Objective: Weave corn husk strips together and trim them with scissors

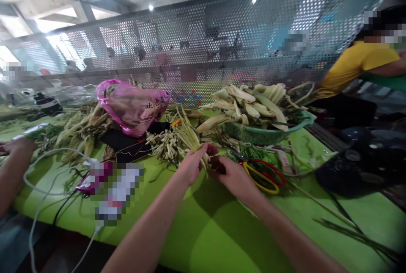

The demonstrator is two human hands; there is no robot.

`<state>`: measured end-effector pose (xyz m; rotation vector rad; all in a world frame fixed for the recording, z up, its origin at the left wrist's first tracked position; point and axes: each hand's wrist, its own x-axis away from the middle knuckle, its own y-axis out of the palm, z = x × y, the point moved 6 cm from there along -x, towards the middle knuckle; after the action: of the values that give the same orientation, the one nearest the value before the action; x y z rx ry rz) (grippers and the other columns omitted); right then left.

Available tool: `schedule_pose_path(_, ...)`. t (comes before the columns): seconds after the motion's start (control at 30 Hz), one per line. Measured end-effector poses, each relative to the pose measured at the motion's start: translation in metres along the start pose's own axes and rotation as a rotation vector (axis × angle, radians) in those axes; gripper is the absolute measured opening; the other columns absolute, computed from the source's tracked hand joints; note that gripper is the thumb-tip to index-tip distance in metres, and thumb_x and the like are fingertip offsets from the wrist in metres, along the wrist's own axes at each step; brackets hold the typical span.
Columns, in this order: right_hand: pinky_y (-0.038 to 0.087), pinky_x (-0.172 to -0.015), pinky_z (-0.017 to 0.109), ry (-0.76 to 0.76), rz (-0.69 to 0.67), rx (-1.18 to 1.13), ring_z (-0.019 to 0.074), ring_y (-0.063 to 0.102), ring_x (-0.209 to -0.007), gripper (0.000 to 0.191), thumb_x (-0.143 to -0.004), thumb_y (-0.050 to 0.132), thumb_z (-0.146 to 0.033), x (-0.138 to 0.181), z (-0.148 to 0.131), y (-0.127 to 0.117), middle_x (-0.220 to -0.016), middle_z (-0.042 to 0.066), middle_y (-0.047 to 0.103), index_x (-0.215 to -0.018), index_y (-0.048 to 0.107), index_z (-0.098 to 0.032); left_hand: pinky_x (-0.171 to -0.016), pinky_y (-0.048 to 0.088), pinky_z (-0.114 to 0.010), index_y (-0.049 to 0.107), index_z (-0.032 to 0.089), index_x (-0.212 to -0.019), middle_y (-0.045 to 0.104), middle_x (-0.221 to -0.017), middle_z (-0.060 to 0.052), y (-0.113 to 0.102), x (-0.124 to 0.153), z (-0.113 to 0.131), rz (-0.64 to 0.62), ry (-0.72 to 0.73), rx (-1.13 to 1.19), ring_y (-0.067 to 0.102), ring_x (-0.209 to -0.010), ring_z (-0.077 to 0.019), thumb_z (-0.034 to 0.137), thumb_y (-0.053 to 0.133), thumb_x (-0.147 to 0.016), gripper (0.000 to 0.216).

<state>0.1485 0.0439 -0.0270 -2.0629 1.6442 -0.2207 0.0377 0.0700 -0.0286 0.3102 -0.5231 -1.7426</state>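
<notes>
My left hand [193, 166] is closed around a bundle of thin, pale green-yellow stalks [189, 133]. The stalks lean up and to the left, and their lower ends show just below my fingers. Close by on the right, my right hand [231, 175] has its fingers curled in beside these lower ends; what they grip, if anything, is hidden. Scissors [260, 183] with a red and a yellow handle loop lie just right of my right hand. Behind the bundle is a pile of short, pale cut pieces of stalk [166, 144].
Dried corn husks fill a green basket [253, 133]. A pink plastic bag [135, 106], a husk pile [85, 131] and cables stand left on the green table [203, 222]. Another person's arm [14, 171] is at far left, a person in yellow [352, 63] at right. A perforated metal screen [190, 40] runs behind.
</notes>
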Motion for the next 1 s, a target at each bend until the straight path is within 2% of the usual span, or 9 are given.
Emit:
schedule_pose_path(0.07, 0.047, -0.074, 0.033, 0.009, 0.051, 0.001, 0.0207, 0.063, -0.08, 0.017, -0.08, 0.058, -0.026, 0.0, -0.002, -0.006, -0.089, 0.005, 0.069, -0.095, 0.062, -0.02, -0.083, 0.05, -0.026, 0.067, 0.016, -0.089, 0.069, -0.096, -0.009, 0.005, 0.002, 0.006, -0.06, 0.0, 0.03, 0.064, -0.094, -0.0171, 0.042, 0.064, -0.077, 0.028)
schedule_pose_path(0.2, 0.046, -0.068, 0.03, -0.002, 0.104, -0.037, 0.0185, 0.062, -0.075, 0.023, -0.084, 0.055, -0.035, -0.001, -0.005, -0.013, -0.087, 0.003, 0.069, -0.1, 0.061, -0.021, -0.089, 0.05, -0.031, 0.067, 0.017, -0.099, 0.069, -0.103, -0.01, 0.012, 0.007, 0.011, -0.159, -0.057, 0.073, 0.064, -0.101, -0.0205, 0.041, 0.061, -0.08, 0.031)
schedule_pose_path(0.3, 0.046, -0.067, 0.03, -0.001, 0.158, -0.062, 0.0186, 0.061, -0.074, 0.024, -0.083, 0.058, -0.036, 0.0, -0.007, -0.017, -0.087, 0.003, 0.068, -0.101, 0.06, -0.021, -0.089, 0.05, -0.029, 0.068, 0.017, -0.101, 0.068, -0.11, -0.01, 0.013, 0.008, 0.01, -0.208, -0.083, 0.12, 0.062, -0.105, -0.02, 0.037, 0.06, -0.082, 0.029)
schedule_pose_path(0.43, 0.046, -0.07, 0.032, -0.042, 0.22, 0.016, 0.02, 0.061, -0.077, 0.032, -0.08, 0.062, -0.032, 0.003, -0.015, -0.021, -0.092, 0.005, 0.068, -0.11, 0.057, -0.023, -0.083, 0.052, -0.025, 0.069, 0.018, -0.103, 0.063, -0.121, -0.008, 0.01, 0.007, 0.009, -0.213, -0.083, 0.135, 0.059, -0.11, -0.0195, 0.033, 0.058, -0.084, 0.027)
schedule_pose_path(0.5, 0.045, -0.073, 0.032, -0.081, 0.208, 0.082, 0.0207, 0.061, -0.08, 0.025, -0.08, 0.06, -0.029, 0.004, -0.019, -0.021, -0.094, 0.005, 0.067, -0.105, 0.06, -0.022, -0.08, 0.052, -0.025, 0.067, 0.019, -0.107, 0.061, -0.125, -0.009, 0.011, 0.008, 0.008, -0.235, -0.102, 0.125, 0.059, -0.11, -0.0201, 0.036, 0.057, -0.084, 0.03)
schedule_pose_path(0.63, 0.043, -0.076, 0.032, -0.111, 0.155, 0.164, 0.0213, 0.06, -0.085, 0.011, -0.081, 0.057, -0.026, 0.003, -0.018, -0.018, -0.092, 0.005, 0.066, -0.088, 0.064, -0.021, -0.076, 0.053, -0.025, 0.065, 0.019, -0.11, 0.063, -0.12, -0.011, 0.014, 0.011, 0.005, -0.264, -0.139, 0.097, 0.061, -0.105, -0.0205, 0.038, 0.063, -0.081, 0.035)
schedule_pose_path(0.83, 0.043, -0.072, 0.032, -0.068, 0.151, 0.117, 0.0213, 0.059, -0.081, 0.013, -0.084, 0.051, -0.026, 0.0, -0.012, -0.019, -0.088, 0.006, 0.066, -0.088, 0.061, -0.019, -0.076, 0.054, -0.032, 0.064, 0.021, -0.11, 0.068, -0.106, -0.011, 0.015, 0.012, 0.005, -0.266, -0.133, 0.109, 0.066, -0.094, -0.0215, 0.034, 0.07, -0.076, 0.037)
schedule_pose_path(1.0, 0.043, -0.068, 0.03, -0.035, 0.172, 0.063, 0.0195, 0.058, -0.075, 0.016, -0.085, 0.049, -0.03, 0.0, -0.014, -0.022, -0.084, 0.005, 0.065, -0.085, 0.06, -0.019, -0.081, 0.054, -0.034, 0.063, 0.019, -0.111, 0.066, -0.113, -0.012, 0.013, 0.011, 0.007, -0.257, -0.145, 0.147, 0.066, -0.097, -0.0219, 0.032, 0.063, -0.082, 0.033)
